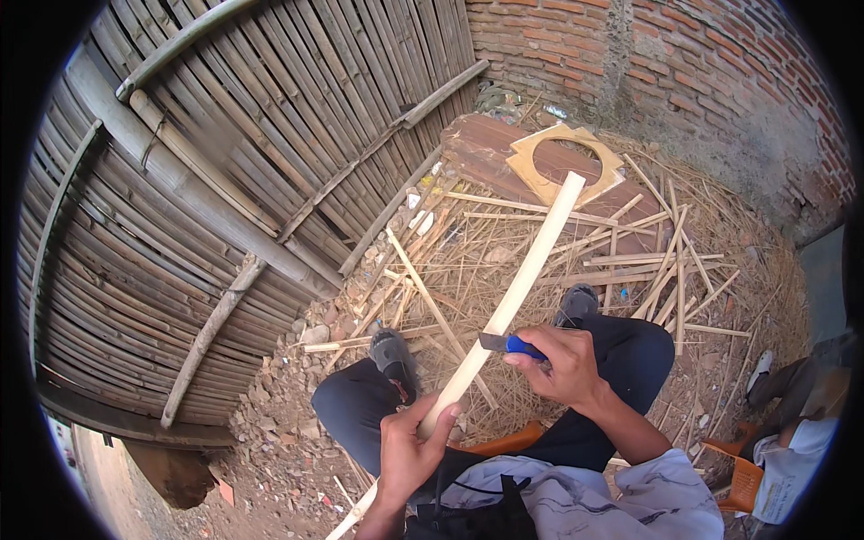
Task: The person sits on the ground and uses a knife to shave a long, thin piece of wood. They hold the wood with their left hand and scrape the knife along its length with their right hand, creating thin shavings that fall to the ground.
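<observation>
My left hand (409, 450) is closed around a long, pale bamboo strip (526, 274), gripping it below its middle. The strip slants from the lower left, past my legs, up toward the far right. In my right hand (565, 362) is a knife (525, 346) with a blue handle and a short grey blade. The fingers wrap the handle, and the blade lies across the strip a little beyond my left hand. My knees are bent on both sides of the strip.
Cut strips (675, 270) and shavings litter the ground ahead. Behind them lies a brown board (481, 157) bearing a yellowish frame with a round hole (531, 171). A bamboo fence (225, 144) stands left, a brick wall (576, 54) behind. Another person sits at right on an orange chair (742, 481).
</observation>
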Demonstrator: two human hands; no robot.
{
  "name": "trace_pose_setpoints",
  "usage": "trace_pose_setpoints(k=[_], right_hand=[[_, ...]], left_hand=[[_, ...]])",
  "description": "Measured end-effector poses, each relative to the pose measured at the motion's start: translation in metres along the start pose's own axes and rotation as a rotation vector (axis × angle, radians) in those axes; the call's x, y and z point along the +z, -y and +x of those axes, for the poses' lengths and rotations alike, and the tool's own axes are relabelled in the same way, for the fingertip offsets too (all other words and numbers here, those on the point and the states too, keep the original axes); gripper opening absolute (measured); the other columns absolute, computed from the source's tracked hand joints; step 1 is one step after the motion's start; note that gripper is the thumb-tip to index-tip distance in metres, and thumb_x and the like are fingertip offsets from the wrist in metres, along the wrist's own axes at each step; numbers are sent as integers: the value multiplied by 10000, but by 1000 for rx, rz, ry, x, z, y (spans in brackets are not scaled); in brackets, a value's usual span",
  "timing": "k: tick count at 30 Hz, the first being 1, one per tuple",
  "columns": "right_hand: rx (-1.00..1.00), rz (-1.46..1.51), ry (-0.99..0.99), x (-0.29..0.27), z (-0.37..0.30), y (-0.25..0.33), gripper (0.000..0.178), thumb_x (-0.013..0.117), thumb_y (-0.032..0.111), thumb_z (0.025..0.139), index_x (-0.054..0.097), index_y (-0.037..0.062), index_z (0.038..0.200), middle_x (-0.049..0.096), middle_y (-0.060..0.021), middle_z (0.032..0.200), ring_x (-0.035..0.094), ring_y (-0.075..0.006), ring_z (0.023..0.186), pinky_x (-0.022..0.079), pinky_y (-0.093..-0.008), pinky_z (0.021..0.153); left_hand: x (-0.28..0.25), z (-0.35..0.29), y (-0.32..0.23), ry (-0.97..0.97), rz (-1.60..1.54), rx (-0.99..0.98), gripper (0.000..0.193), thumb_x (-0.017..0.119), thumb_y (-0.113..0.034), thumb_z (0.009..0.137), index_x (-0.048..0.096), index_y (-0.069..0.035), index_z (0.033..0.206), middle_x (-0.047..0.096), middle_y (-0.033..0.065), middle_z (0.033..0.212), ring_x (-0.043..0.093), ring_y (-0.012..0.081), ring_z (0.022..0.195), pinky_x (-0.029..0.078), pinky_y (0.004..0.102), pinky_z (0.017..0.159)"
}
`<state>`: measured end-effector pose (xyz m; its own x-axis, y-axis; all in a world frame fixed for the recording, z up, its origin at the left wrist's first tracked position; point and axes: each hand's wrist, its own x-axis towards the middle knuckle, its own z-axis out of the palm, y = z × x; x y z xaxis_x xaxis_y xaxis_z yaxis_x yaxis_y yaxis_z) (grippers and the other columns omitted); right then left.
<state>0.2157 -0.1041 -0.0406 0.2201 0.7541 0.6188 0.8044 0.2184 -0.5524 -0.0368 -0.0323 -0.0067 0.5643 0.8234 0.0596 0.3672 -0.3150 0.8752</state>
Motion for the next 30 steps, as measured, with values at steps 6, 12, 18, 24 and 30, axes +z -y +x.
trace_pose_setpoints(k=[6, 12, 18, 24, 30], right_hand=[[-29, -6, 44, 4, 0, 15, 296, 865, 301, 927, 759, 52, 1045, 788, -86, 888, 765, -261, 687, 584, -361, 577], [-49, -53, 20, 0, 7, 12, 273, 864, 297, 929, 766, 60, 1021, 787, -78, 867, 766, -256, 682, 580, -357, 572], [21, -147, -106, -18, 24, -19, 280, 854, 280, 940, 765, 32, 1037, 789, -105, 876, 770, -275, 688, 582, -357, 588], [131, -215, -186, -48, 45, -55, 285, 796, 287, 997, 769, 10, 1059, 769, -154, 832, 735, -294, 653, 539, -376, 589], [372, -280, -340, -97, 65, -96, 351, 702, 338, 1077, 760, -8, 1078, 678, -96, 714, 594, -180, 572, 435, -354, 558]], left_hand=[[-2, 1, 5, 88, -96, -52, 223, 765, -130, 1036, 784, 18, 1203, 761, 106, 779, 676, 70, 674, 509, 270, 615], [-3, 0, 15, 111, -147, -106, 233, 763, -141, 1043, 788, 16, 1213, 754, 55, 785, 586, 25, 680, 458, 251, 594], [-14, -10, 23, 107, -148, -139, 236, 765, -140, 1041, 794, 7, 1223, 676, 9, 729, 502, 23, 654, 387, 252, 562], [-34, -23, 31, 167, -135, -200, 246, 743, -182, 1071, 793, 13, 1212, 546, -97, 718, 405, 5, 646, 293, 245, 556], [-63, -37, 45, 286, -206, -313, 247, 743, -201, 1075, 797, -14, 1228, 536, -71, 692, 406, 24, 641, 311, 249, 560]])
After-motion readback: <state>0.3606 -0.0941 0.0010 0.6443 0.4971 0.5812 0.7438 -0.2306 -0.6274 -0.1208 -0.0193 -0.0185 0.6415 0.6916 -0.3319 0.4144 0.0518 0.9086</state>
